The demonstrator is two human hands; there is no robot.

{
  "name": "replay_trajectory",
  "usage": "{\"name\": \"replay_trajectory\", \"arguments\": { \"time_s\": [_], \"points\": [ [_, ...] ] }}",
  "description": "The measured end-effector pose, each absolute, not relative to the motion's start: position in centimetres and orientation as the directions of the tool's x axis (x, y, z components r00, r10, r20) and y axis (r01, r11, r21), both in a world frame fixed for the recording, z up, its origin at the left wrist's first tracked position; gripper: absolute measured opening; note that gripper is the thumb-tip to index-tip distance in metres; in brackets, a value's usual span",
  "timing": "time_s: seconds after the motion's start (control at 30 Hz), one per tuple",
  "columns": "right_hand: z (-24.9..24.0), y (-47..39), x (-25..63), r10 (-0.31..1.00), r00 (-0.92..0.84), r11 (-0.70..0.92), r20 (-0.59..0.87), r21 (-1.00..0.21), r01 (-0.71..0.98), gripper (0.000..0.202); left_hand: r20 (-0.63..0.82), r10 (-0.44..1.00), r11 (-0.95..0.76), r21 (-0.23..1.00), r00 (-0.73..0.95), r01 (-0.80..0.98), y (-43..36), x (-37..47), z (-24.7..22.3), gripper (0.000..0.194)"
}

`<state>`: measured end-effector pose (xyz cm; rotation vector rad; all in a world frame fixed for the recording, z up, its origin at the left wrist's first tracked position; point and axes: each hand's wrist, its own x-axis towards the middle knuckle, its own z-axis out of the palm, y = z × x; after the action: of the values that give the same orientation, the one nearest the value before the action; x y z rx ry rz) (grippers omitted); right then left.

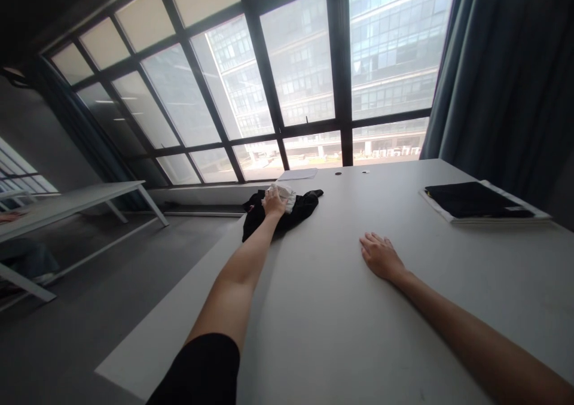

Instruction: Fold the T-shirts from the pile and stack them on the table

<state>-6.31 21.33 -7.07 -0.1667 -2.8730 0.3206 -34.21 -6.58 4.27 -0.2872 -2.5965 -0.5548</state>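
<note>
My left hand (274, 203) reaches to the far left part of the white table (323, 309), its fingers closed on a crumpled white cloth (287, 195). Under and around that cloth lies a rumpled black cloth (255, 218). My right hand (380, 255) rests palm down on the bare tabletop, fingers extended, holding nothing. To its right is a flat folded black cloth (475, 200) on top of a white one (452, 218).
A white sheet (298, 174) lies at the table's far edge, near two small round fittings. Windows and a dark curtain (493, 94) stand behind. At left is another white table (81, 201), with part of a person beside it.
</note>
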Motion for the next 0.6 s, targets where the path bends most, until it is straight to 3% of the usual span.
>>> {"name": "replay_trajectory", "arguments": {
  "time_s": [0.13, 0.27, 0.4, 0.6],
  "points": [
    [-7.0, 21.3, -6.3, 0.141, -0.962, 0.968, 0.234, -0.238, 0.084, 0.044, 0.414, 0.038, 0.909, 0.363, -0.910, 0.203, -7.6, -36.1, 4.5, 0.072],
    [-6.8, 21.2, -6.3, 0.145, -0.961, 0.965, 0.234, -0.247, 0.085, 0.044, 0.389, 0.072, 0.901, 0.369, -0.919, 0.227, -7.5, -36.3, 4.0, 0.044],
    [-6.8, 21.1, -6.4, 0.153, -0.959, 0.960, 0.240, -0.266, 0.086, 0.044, 0.427, 0.127, 0.885, 0.359, -0.895, 0.297, -6.8, -35.3, 3.8, 0.021],
    [-6.7, 21.2, -6.4, 0.151, -0.962, 0.952, 0.226, -0.295, 0.080, 0.044, 0.511, 0.343, 0.771, 0.327, -0.788, 0.547, -2.7, -30.7, 2.0, 0.023]
  ]
}}
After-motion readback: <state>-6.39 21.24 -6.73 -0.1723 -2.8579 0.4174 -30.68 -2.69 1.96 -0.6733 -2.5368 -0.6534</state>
